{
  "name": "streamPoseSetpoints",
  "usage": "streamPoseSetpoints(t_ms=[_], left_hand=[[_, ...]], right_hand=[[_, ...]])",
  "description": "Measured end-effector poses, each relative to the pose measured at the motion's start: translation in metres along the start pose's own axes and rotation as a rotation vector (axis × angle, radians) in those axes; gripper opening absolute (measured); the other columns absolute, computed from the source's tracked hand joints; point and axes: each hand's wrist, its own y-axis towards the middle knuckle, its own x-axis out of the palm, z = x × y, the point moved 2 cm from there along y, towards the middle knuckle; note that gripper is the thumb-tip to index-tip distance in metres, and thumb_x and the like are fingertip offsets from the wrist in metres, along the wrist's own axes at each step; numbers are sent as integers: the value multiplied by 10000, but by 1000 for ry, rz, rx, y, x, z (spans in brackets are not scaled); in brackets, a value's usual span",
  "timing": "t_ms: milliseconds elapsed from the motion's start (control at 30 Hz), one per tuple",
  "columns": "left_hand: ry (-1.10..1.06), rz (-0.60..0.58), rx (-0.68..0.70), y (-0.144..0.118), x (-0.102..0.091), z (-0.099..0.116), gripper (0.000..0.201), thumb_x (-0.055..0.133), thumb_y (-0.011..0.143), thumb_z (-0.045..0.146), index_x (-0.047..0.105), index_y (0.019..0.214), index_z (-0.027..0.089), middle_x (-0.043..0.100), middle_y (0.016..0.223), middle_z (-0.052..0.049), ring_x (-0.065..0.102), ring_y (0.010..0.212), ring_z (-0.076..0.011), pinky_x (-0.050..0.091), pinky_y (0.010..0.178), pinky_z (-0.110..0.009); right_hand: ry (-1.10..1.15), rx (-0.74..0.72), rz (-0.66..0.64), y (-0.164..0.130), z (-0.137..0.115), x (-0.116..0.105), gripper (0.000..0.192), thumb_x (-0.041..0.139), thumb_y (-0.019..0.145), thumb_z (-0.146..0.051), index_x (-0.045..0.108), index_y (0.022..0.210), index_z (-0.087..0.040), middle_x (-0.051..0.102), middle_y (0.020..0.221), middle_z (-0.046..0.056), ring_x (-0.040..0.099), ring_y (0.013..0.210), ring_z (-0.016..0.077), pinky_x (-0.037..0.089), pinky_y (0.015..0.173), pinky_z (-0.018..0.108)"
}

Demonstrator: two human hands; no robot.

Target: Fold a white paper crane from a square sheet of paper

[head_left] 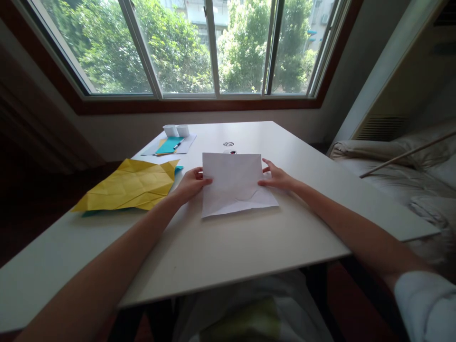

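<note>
A sheet of white paper (231, 183) is held between my hands above the white table (228, 256). Its upper part tilts up toward me, and a crease crosses its lower part near the bottom edge. My left hand (194, 183) pinches the left edge, thumb on the near face and fingers behind. On the opposite edge, my right hand (278, 176) grips the paper the same way, with its index finger raised a little. To the left of my left hand lies a large creased sheet of yellow paper (131, 185), with teal paper (178, 168) showing from under it.
At the far left of the table, two small white containers (176, 130) stand by stacked sheets, a teal sheet (170, 144) and a pen (178, 144). Small dark-marked round items (228, 144) lie beyond the paper. A covered sofa (392, 166) is at right, a window (213, 47) ahead.
</note>
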Motion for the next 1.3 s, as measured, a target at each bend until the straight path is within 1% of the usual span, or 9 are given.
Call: streamPoseSetpoints(t_ms=[100,167,267,333,400,733,933,1133,1300], left_hand=[[36,-18,25,0,0,1,489,795,486,259,611,923,139,695,832,-38,647,745,-185,516,693,-309],[52,-37,47,1,-1,1,483,798,480,285,622,903,133,696,843,-48,645,761,-191,512,702,-313],[137,-27,72,2,-4,2,424,794,487,308,639,841,136,696,837,-50,637,738,-181,505,670,-293],[229,-17,87,2,-7,4,369,781,509,319,652,807,143,696,803,-43,624,695,-169,491,621,-272],[327,-18,106,2,-10,5,324,762,536,332,666,786,149,690,745,-29,606,647,-157,472,580,-258],[803,-156,264,11,-20,-2,205,666,615,371,668,650,169,651,645,10,549,597,-132,431,599,-235],[891,-182,391,11,-21,-1,254,597,680,387,702,766,173,668,754,-31,577,690,-166,443,652,-260],[1013,-250,513,6,-19,5,290,477,740,238,731,879,224,673,863,-51,581,801,-180,446,762,-291],[1094,-284,541,6,-20,5,308,470,748,244,733,908,255,668,892,-55,572,843,-198,428,836,-328]], right_hand=[[98,-1,39,2,3,0,962,724,632,-294,186,1405,-95,627,1014,98,612,893,210,465,835,334],[138,-17,59,4,6,0,863,713,632,-257,280,1368,-134,638,950,63,620,840,194,486,771,315],[142,-52,46,8,10,1,501,695,636,-236,552,1110,-167,658,943,48,619,854,200,489,757,316],[132,-66,19,9,11,1,279,680,644,-237,629,907,-161,673,947,46,619,872,206,484,780,327],[124,-67,7,10,12,0,192,667,651,-239,650,824,-156,683,945,45,622,881,211,479,797,333],[85,-153,-16,8,12,-4,166,630,669,-224,680,814,-160,701,914,42,625,877,226,464,816,343],[77,-220,-97,5,7,-9,193,576,726,-271,679,832,-147,700,855,43,628,810,188,472,766,288],[3,-237,-107,4,5,-7,254,484,728,-128,708,834,-186,703,894,31,627,843,163,460,799,267],[-89,-303,-98,2,1,-9,329,451,709,-60,723,830,-201,684,906,37,611,836,154,465,800,266]])
